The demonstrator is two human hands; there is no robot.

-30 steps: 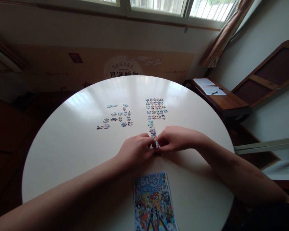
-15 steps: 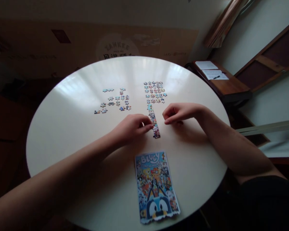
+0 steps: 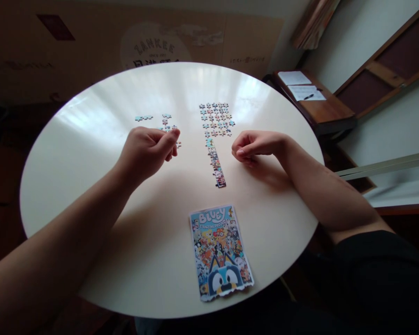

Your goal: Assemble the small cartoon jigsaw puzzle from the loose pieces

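On the round white table, a narrow strip of joined puzzle pieces [image 3: 216,165] runs toward me. Just beyond it lie rows of loose puzzle pieces [image 3: 214,116]. My left hand [image 3: 148,151] is raised over the left group of pieces [image 3: 165,122] and hides part of it. Its fingers are curled with the thumb pressed on them; whether a piece is between them is hidden. To the right of the strip, my right hand [image 3: 256,146] rests with its fingers curled in, and what it holds, if anything, cannot be seen. A Bluey picture sheet [image 3: 221,251] lies nearest me.
The white round table [image 3: 66,186] fills the middle. At the back right, a wooden side table [image 3: 330,109] carries papers [image 3: 300,92] and a pen [image 3: 309,97]. Large cardboard [image 3: 202,28] stands behind the round table.
My left hand has left the strip and moved left and away from me, over the left group of pieces. My right hand stays beside the strip. The whole view has shifted slightly.
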